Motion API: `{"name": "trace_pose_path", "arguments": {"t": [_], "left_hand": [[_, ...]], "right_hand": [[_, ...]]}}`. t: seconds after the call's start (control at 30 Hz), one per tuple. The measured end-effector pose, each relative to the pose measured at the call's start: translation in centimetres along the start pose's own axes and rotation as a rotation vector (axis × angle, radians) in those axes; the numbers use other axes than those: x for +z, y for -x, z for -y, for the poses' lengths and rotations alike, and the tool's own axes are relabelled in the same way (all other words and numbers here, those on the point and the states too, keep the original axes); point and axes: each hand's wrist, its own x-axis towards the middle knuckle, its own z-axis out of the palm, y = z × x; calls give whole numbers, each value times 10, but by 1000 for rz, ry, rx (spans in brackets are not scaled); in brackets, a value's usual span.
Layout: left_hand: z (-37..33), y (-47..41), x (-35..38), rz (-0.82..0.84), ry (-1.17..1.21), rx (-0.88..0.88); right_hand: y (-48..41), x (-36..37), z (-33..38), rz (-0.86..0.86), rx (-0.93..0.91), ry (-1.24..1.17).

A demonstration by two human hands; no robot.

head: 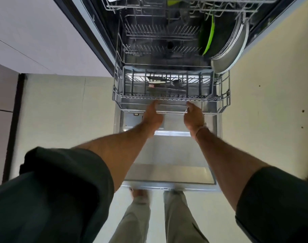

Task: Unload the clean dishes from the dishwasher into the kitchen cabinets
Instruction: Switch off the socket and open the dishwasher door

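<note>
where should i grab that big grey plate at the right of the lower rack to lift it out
Grip the grey plate by its upper rim, coming from above. It stands on edge in the lower rack, with a green-rimmed dish close on its left, so only the top edge looks free for fingers.

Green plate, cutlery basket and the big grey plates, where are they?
Green plate point(209, 36), head view, on its bright rim.
Cutlery basket point(206, 83), head view, on its right wall.
Grey plates point(234, 50), head view, on the front plate's face.

Rack point(170, 99) centre open; plates point(232, 48) crowd right.
</note>
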Motion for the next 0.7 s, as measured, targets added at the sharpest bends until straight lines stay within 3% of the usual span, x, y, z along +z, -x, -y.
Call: {"name": "trace_pose_path", "arguments": {"t": [0.7], "left_hand": [[88, 117, 14, 103, -27, -146]], "right_hand": [[140, 4, -66, 56, 165, -90]]}}
